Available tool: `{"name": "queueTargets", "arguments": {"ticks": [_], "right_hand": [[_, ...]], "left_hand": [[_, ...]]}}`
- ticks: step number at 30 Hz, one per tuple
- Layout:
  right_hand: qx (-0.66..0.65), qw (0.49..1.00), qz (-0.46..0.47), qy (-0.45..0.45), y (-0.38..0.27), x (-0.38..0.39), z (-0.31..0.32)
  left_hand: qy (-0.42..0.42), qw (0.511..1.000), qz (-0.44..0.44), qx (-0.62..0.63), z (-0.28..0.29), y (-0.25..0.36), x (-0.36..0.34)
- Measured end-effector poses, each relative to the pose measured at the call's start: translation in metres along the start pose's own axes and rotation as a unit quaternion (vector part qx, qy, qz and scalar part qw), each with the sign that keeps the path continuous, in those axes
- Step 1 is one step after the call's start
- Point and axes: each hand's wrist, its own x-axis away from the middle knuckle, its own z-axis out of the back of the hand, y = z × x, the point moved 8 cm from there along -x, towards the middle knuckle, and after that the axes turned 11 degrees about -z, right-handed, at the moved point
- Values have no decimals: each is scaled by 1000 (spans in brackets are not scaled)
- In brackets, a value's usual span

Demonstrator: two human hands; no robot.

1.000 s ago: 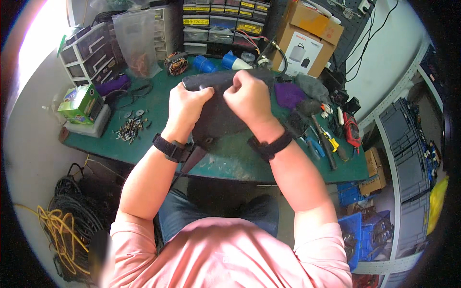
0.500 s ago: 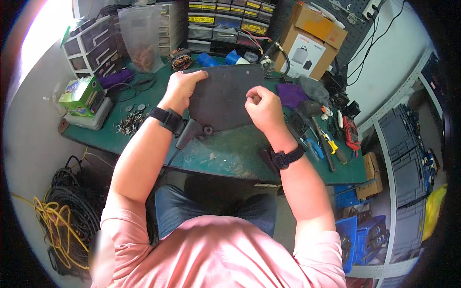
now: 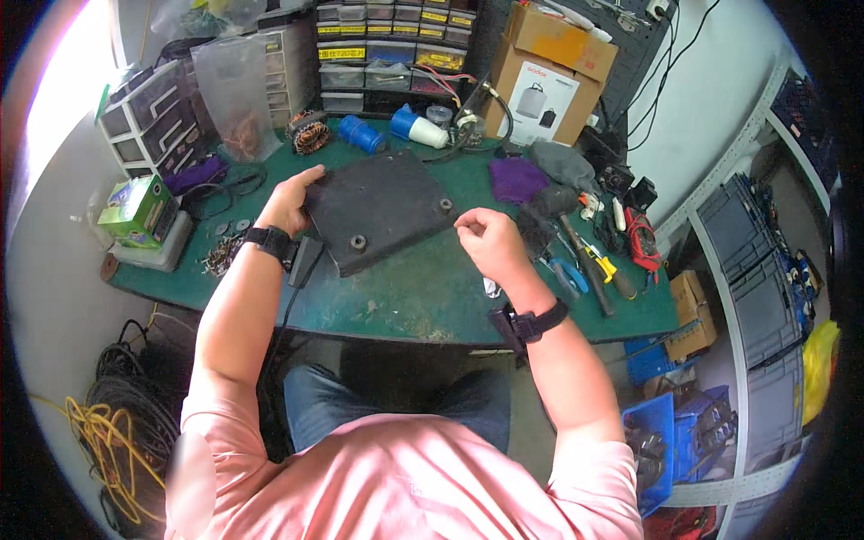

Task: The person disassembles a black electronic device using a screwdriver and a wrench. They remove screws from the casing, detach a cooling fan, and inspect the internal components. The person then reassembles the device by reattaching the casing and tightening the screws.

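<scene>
Black flat panel [image 3: 378, 202] sits over the green bench top [image 3: 405, 310], in front of you and a little left of centre, turned at an angle. Two ring-shaped feet show on its upper face: one foot [image 3: 358, 242] by the near edge, the other [image 3: 445, 205] by the right corner. Cannot tell whether its underside rests fully on the bench.

Your left hand [image 3: 288, 203] is clamped on the panel's left edge, thumb pointing away from you. Your right hand [image 3: 490, 243] is just beside the right corner, apart from the panel, fingers curled and tips together; too small to tell if anything is pinched there.

Loose screws [image 3: 219, 259] lie heaped beside your left wrist. Right of your right hand: blue-handled pliers [image 3: 576, 274]. Farther back, a purple cloth [image 3: 517, 180].
</scene>
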Motion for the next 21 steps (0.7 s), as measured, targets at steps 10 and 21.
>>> {"name": "queueTargets", "arguments": {"ticks": [10,21], "right_hand": [[-46,993,-6,-109,-24,-11,-53],[203,902,226,-306,-144,-17,-239]], "left_hand": [[-7,997,24,-78,42,-22,26],[154,918,-278,-236,109,65,202]]}}
